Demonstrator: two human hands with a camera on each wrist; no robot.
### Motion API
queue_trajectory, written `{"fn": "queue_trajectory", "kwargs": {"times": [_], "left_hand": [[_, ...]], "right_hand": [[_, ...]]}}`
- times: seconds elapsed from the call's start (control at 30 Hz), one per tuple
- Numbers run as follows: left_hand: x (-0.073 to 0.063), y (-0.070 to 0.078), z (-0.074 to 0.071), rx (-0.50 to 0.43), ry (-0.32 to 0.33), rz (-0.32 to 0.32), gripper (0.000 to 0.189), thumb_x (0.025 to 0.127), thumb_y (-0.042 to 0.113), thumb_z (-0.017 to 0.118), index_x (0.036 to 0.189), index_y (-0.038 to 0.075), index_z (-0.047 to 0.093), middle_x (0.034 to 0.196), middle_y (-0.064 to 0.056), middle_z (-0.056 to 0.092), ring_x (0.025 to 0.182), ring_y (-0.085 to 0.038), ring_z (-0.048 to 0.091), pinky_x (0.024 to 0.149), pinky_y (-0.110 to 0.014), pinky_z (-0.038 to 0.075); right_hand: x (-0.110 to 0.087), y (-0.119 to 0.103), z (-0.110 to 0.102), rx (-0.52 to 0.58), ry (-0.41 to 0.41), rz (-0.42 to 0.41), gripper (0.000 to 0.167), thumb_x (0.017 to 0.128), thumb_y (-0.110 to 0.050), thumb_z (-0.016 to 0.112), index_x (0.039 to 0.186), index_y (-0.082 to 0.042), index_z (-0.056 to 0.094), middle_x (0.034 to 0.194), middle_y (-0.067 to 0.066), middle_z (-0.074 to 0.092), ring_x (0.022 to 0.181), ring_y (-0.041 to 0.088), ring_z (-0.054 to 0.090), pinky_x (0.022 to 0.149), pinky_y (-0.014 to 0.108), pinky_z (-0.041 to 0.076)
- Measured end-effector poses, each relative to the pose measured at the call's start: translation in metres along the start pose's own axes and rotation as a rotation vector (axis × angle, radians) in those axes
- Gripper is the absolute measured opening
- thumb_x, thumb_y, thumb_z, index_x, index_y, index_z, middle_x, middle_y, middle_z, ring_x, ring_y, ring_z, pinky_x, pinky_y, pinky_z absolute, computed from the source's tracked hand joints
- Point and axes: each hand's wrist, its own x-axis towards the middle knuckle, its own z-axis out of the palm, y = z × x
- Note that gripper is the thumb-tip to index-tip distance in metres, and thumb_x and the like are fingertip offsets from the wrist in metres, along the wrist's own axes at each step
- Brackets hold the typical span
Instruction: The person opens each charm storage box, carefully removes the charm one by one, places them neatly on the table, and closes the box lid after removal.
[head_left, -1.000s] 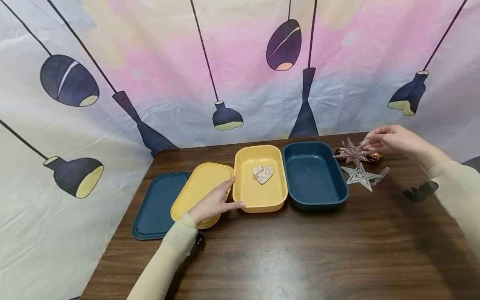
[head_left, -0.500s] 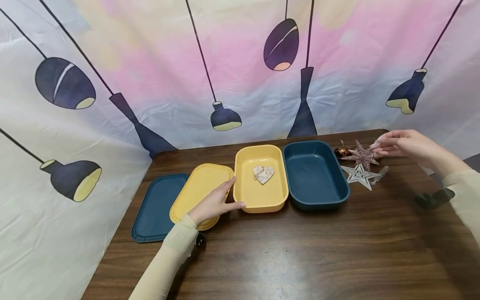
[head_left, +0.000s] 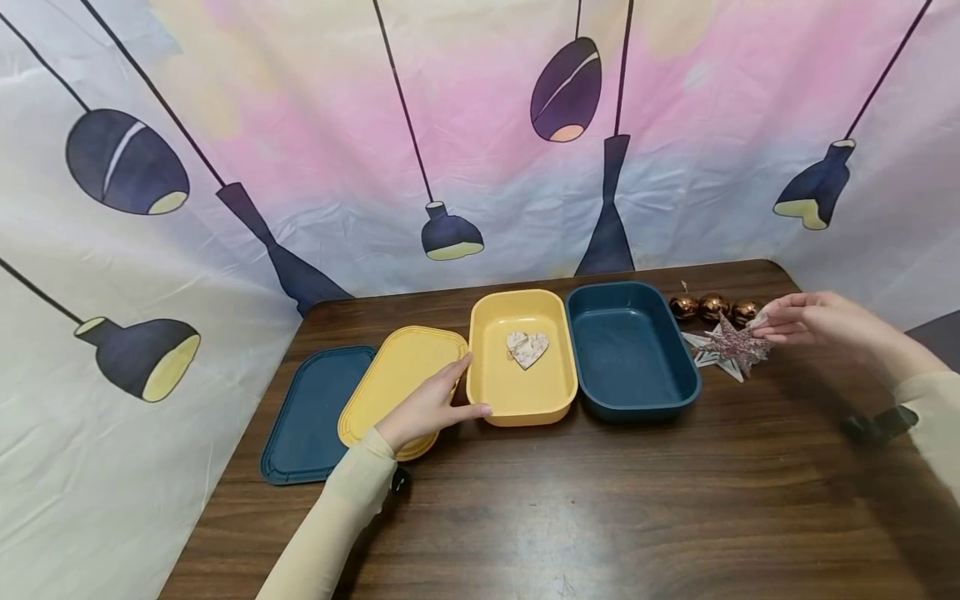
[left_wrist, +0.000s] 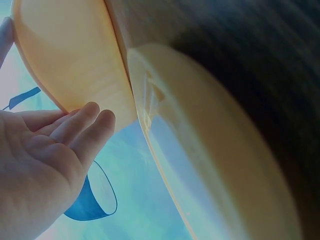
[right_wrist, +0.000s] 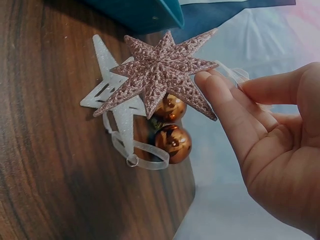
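Observation:
My right hand (head_left: 821,321) pinches the ribbon loop of a pink glitter star ornament (right_wrist: 160,72), which hangs over a white star ornament (right_wrist: 120,100) on the table. Behind it sit several shiny copper baubles (head_left: 712,307), partly covered by the pink star in the right wrist view. My left hand (head_left: 429,404) rests against the near left side of the yellow box (head_left: 525,402), thumb at its front rim and fingers along its side wall. Inside that box lies a pale, marbled heart ornament (head_left: 528,348).
A dark blue box (head_left: 630,358) stands right beside the yellow one. To the left, a yellow lid (head_left: 397,375) overlaps a blue lid (head_left: 311,417) on the wooden table (head_left: 570,517). A patterned cloth (head_left: 315,167) hangs behind the table.
My right hand has moved right and toward me with the pink star, from in front of the copper baubles to over the white star. The baubles now show. My left hand stays put.

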Motion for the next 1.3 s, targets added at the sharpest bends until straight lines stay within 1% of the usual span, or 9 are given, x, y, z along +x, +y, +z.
{"fn": "queue_trajectory", "kwargs": {"times": [0.17, 0.5, 0.67, 0.73, 0.83, 0.9, 1.0, 1.1, 1.3], "left_hand": [[-0.001, 0.0, -0.001, 0.001, 0.002, 0.01, 0.11, 0.085, 0.063, 0.071, 0.162, 0.006, 0.017, 0.165, -0.01, 0.023, 0.15, -0.024, 0.024, 0.118, -0.045, 0.028], [0.0, 0.0, 0.001, -0.012, 0.002, 0.009, 0.108, 0.086, 0.059, 0.073, 0.162, 0.006, 0.017, 0.164, -0.01, 0.024, 0.15, -0.024, 0.025, 0.118, -0.046, 0.029], [-0.001, -0.001, 0.001, -0.02, -0.002, -0.008, 0.107, 0.086, 0.057, 0.074, 0.162, 0.008, 0.017, 0.165, -0.008, 0.024, 0.15, -0.022, 0.024, 0.119, -0.044, 0.028], [-0.002, -0.002, 0.001, -0.021, -0.002, -0.008, 0.107, 0.086, 0.058, 0.074, 0.162, 0.008, 0.016, 0.165, -0.007, 0.023, 0.15, -0.021, 0.024, 0.119, -0.044, 0.028], [-0.001, -0.002, 0.0, -0.016, 0.004, 0.0, 0.109, 0.086, 0.061, 0.072, 0.162, 0.009, 0.016, 0.165, -0.007, 0.022, 0.15, -0.022, 0.024, 0.119, -0.044, 0.028], [-0.001, -0.003, 0.0, -0.011, 0.009, 0.006, 0.11, 0.085, 0.062, 0.072, 0.162, 0.008, 0.016, 0.165, -0.008, 0.023, 0.15, -0.022, 0.024, 0.118, -0.045, 0.028], [-0.001, -0.003, -0.001, -0.007, 0.01, 0.007, 0.11, 0.085, 0.062, 0.072, 0.162, 0.007, 0.016, 0.165, -0.008, 0.023, 0.15, -0.023, 0.024, 0.118, -0.045, 0.028], [-0.001, -0.003, 0.0, -0.011, 0.005, 0.014, 0.109, 0.086, 0.061, 0.072, 0.162, 0.006, 0.016, 0.165, -0.009, 0.023, 0.15, -0.024, 0.024, 0.118, -0.046, 0.028], [-0.001, -0.003, 0.001, -0.013, 0.003, 0.013, 0.11, 0.085, 0.062, 0.072, 0.162, 0.007, 0.016, 0.165, -0.009, 0.021, 0.15, -0.023, 0.023, 0.119, -0.045, 0.028]], "right_hand": [[0.0, 0.005, 0.001, -0.041, -0.007, 0.013, 0.031, 0.11, -0.004, 0.03, 0.126, 0.019, 0.043, 0.105, -0.001, 0.072, 0.092, 0.007, 0.07, 0.089, 0.032, 0.056], [0.001, 0.017, 0.0, 0.031, 0.002, -0.006, 0.027, 0.109, -0.004, 0.03, 0.121, 0.013, 0.047, 0.099, -0.005, 0.072, 0.092, 0.008, 0.071, 0.087, 0.029, 0.057], [0.002, 0.024, -0.004, 0.064, 0.006, -0.004, 0.025, 0.109, -0.001, 0.032, 0.118, 0.013, 0.051, 0.099, -0.002, 0.073, 0.091, 0.009, 0.071, 0.085, 0.028, 0.057], [0.003, 0.027, -0.007, 0.101, 0.002, -0.008, 0.024, 0.108, 0.002, 0.033, 0.115, 0.011, 0.054, 0.099, 0.0, 0.073, 0.091, 0.011, 0.072, 0.084, 0.027, 0.057], [0.004, 0.032, -0.011, 0.168, -0.021, -0.028, 0.026, 0.106, 0.007, 0.031, 0.112, 0.01, 0.056, 0.097, 0.005, 0.073, 0.089, 0.014, 0.072, 0.082, 0.028, 0.058], [0.006, 0.037, -0.014, 0.186, -0.044, -0.036, 0.029, 0.105, 0.009, 0.03, 0.11, 0.012, 0.058, 0.097, 0.005, 0.073, 0.089, 0.014, 0.072, 0.081, 0.028, 0.058], [0.008, 0.043, -0.015, 0.151, -0.053, -0.034, 0.03, 0.104, 0.011, 0.028, 0.112, 0.022, 0.054, 0.098, 0.006, 0.073, 0.089, 0.012, 0.072, 0.082, 0.029, 0.058], [0.008, 0.048, -0.014, 0.074, -0.034, -0.006, 0.031, 0.103, 0.01, 0.026, 0.117, 0.03, 0.046, 0.1, 0.006, 0.072, 0.088, 0.009, 0.071, 0.083, 0.028, 0.058], [0.008, 0.054, -0.012, 0.02, -0.008, 0.041, 0.032, 0.103, 0.008, 0.027, 0.122, 0.033, 0.035, 0.103, 0.01, 0.071, 0.087, 0.004, 0.069, 0.083, 0.028, 0.058]]}}
